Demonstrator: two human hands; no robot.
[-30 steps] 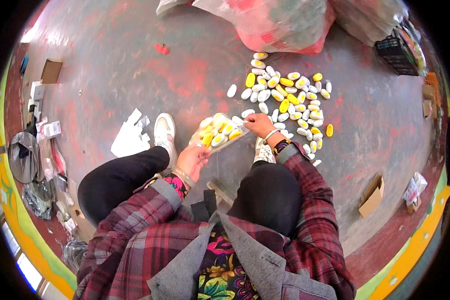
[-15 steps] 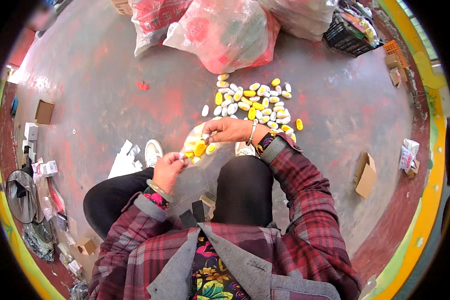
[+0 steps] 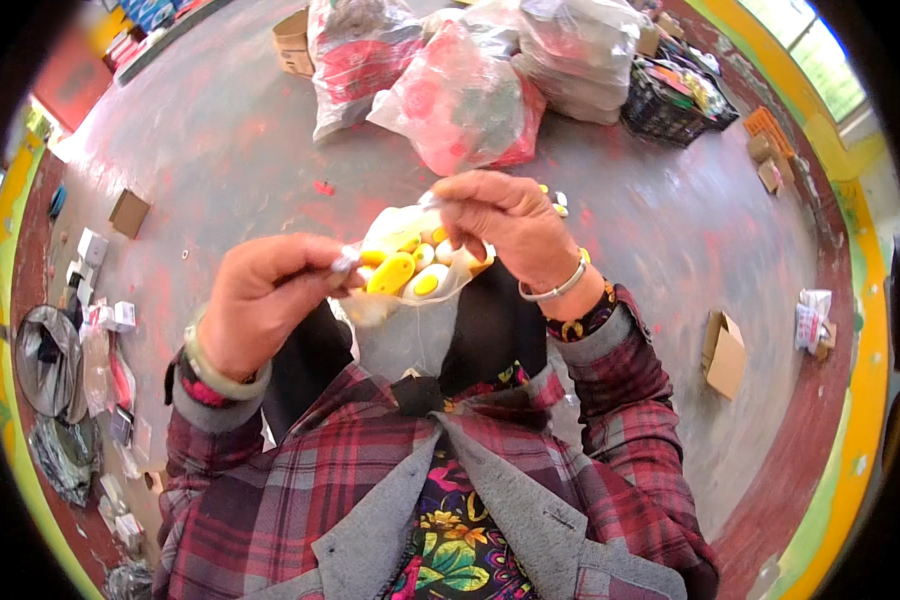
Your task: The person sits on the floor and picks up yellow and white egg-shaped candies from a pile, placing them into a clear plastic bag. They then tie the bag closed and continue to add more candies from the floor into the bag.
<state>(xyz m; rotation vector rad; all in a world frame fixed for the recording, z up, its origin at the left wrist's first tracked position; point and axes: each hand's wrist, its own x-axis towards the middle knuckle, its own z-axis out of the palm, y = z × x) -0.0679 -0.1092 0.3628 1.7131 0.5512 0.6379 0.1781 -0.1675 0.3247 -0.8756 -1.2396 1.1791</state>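
Observation:
A clear plastic bag (image 3: 402,338) hangs in front of my chest, held up between my two hands. Inside its open mouth lie several smooth oval pieces: a yellow oval piece (image 3: 390,273) and a white oval piece with a yellow spot (image 3: 426,284) are the plainest. My left hand (image 3: 262,298) pinches the bag's bunched edge on one side, thumb against fingers. On the opposite side my right hand (image 3: 515,222) grips the edge, its fingers curled. Both hands and the bag hide most of the loose pieces on the floor; a few white oval pieces (image 3: 560,205) show past my right hand.
Large filled plastic sacks (image 3: 460,105) stand ahead, with a black crate (image 3: 675,100) of odds and ends to their right. An open cardboard box (image 3: 722,355) lies on the floor at right. Boxes and a round grey mesh item (image 3: 48,362) line the left wall.
Both hands have risen toward me with the bag of oval pieces, lifting it off the floor. They are spread farther apart. My view has tilted up a little.

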